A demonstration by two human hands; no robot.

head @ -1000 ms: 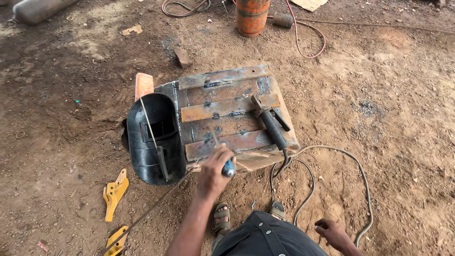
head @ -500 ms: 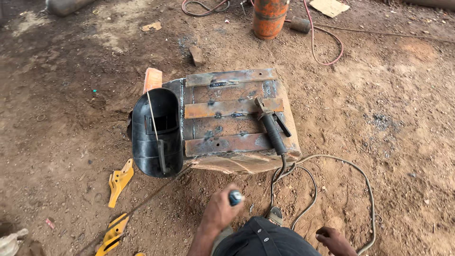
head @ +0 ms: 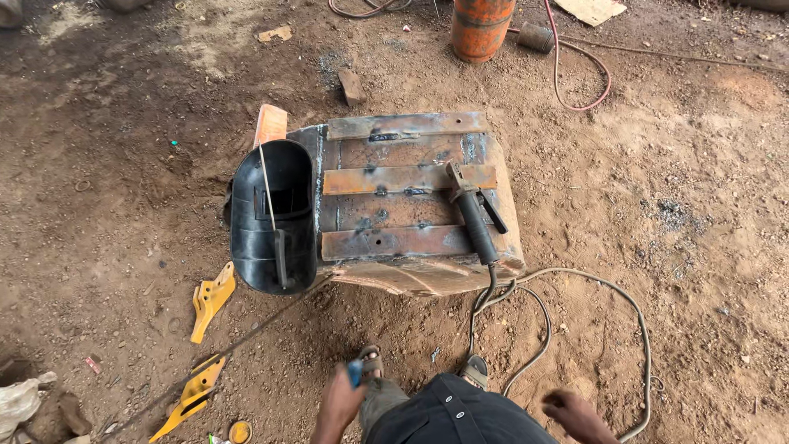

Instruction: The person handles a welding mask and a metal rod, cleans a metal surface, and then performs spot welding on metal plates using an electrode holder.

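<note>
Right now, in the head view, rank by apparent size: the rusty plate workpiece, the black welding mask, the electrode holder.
1. rusty plate workpiece
2. black welding mask
3. electrode holder, clearly smallest

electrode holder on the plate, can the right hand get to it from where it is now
Probably yes: the electrode holder lies uncovered on the steel plate, handle toward the empty right hand; only bare dirt and its cable lie between.

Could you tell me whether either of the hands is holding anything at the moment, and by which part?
The left hand grips a small blue-tipped tool by its lower end; only the tip shows. The right hand holds nothing.
</note>
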